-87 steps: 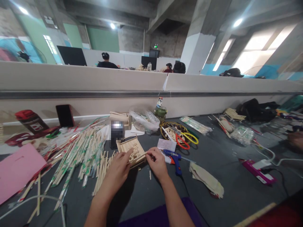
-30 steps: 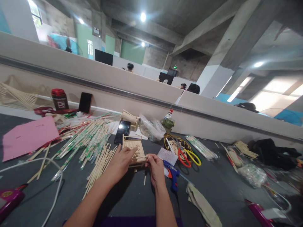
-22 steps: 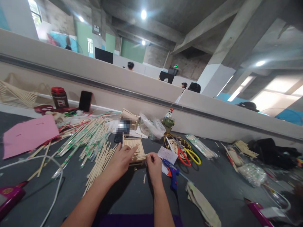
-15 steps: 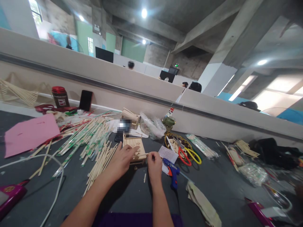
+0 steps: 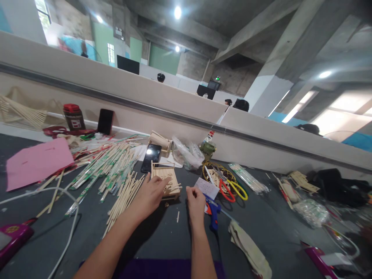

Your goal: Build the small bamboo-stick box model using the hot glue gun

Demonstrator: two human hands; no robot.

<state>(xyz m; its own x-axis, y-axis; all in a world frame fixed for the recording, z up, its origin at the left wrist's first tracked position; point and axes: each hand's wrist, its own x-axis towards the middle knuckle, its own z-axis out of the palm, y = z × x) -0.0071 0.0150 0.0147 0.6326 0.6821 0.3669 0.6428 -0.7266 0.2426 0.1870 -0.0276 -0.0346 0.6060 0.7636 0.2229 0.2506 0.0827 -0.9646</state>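
A small model made of wooden sticks (image 5: 166,173), like a little bed or bench with a slatted back, stands on the dark table. My left hand (image 5: 153,192) grips its near left side, fingers curled over the front and partly covering it. A short stick end juts out at the model's right. Just right of it, apart from the model, my right hand (image 5: 195,199) is closed with its fingertips pinched together; whatever lies between them is too small to make out. Beside that hand lies a blue glue gun (image 5: 214,215). A short loose stick (image 5: 178,216) rests between my wrists.
Loose sticks (image 5: 123,201) and wrapped chopsticks (image 5: 116,162) spread to the left. Behind the model lie a phone (image 5: 151,157) and a plastic bag (image 5: 188,155). At right are a yellow basket (image 5: 216,166), scissors (image 5: 226,190) and a cloth glove (image 5: 250,250). A partition (image 5: 174,104) borders the back.
My right hand has drawn away to the right from the stick at the model's front edge, which stays on the model. My left hand keeps its place.
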